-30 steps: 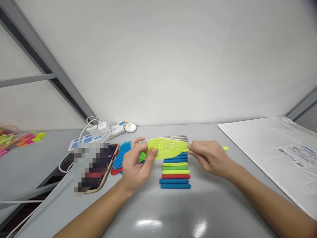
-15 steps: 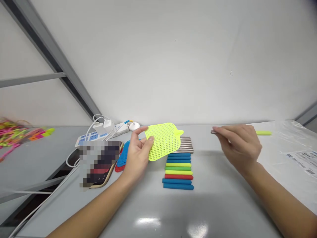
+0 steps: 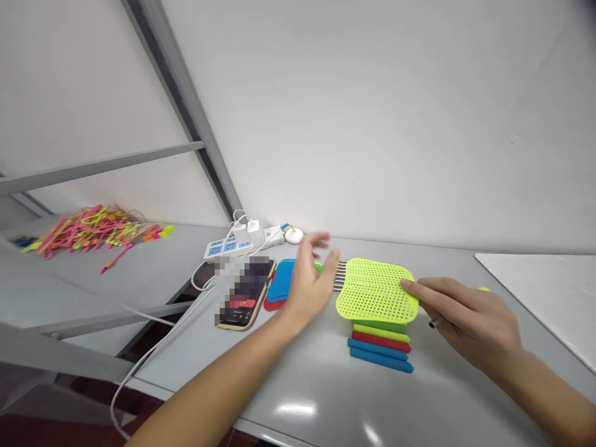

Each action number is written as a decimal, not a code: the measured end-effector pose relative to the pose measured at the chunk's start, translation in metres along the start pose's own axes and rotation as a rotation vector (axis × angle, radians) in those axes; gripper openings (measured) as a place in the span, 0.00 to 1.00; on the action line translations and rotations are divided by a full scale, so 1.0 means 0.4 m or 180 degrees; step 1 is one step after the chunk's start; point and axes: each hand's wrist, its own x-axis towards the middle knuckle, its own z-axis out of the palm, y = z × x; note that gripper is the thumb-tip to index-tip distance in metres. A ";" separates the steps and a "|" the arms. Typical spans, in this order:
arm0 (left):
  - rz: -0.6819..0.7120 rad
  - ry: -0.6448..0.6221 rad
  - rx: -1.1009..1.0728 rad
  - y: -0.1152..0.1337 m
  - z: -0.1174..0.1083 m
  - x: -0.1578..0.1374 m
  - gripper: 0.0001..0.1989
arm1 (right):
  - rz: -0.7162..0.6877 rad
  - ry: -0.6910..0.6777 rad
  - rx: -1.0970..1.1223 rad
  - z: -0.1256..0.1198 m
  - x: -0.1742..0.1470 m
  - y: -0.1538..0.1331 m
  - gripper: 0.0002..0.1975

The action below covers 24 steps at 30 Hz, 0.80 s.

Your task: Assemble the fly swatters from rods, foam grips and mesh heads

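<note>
My right hand (image 3: 475, 316) pinches a yellow-green perforated fly swatter head (image 3: 377, 288) by its right edge. A thin metal tube (image 3: 436, 321) pokes out from under the same hand's fingers. My left hand (image 3: 311, 276) is open and holds nothing, its fingers spread to the left of the swatter head. Beside it lie blue (image 3: 280, 282) and red (image 3: 274, 305) swatter heads, with a bit of green showing. Below the yellow head are coloured plastic handles in a row, among them a red handle (image 3: 382, 341) and a blue handle (image 3: 382, 360). Metal tubes (image 3: 340, 276) lie partly hidden behind it.
A phone (image 3: 246, 292) lies on the left, partly blurred out. Behind it are a power strip (image 3: 228, 247) with white plugs and cables. A heap of pink, yellow and orange pieces (image 3: 97, 230) sits far left. A white sheet (image 3: 544, 292) covers the right side.
The yellow-green swatter head has passed from my left hand to my right. My left hand has let go and opened. The view has turned to the left.
</note>
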 end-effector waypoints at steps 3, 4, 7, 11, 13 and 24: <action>0.0821 0.0660 0.1085 -0.029 -0.094 0.084 0.10 | -0.0256 0.0029 0.0039 0.064 0.062 -0.014 0.22; 0.0760 0.0670 0.1261 -0.036 -0.126 0.107 0.07 | -0.0374 -0.0028 0.0046 0.092 0.089 -0.023 0.22; 0.0436 0.0281 0.1956 -0.051 -0.199 0.147 0.06 | -0.0611 -0.0366 0.0070 0.177 0.179 -0.060 0.20; 0.0221 -0.0385 0.2510 -0.068 -0.235 0.148 0.07 | -0.0637 -0.0979 0.0135 0.265 0.265 -0.112 0.19; 0.0120 -0.0667 0.2608 -0.076 -0.239 0.138 0.06 | -0.0565 -0.1249 0.0103 0.291 0.280 -0.131 0.20; -0.0277 -0.1606 0.2569 -0.102 -0.225 0.102 0.07 | -0.0544 -0.1765 -0.0366 0.236 0.287 -0.151 0.33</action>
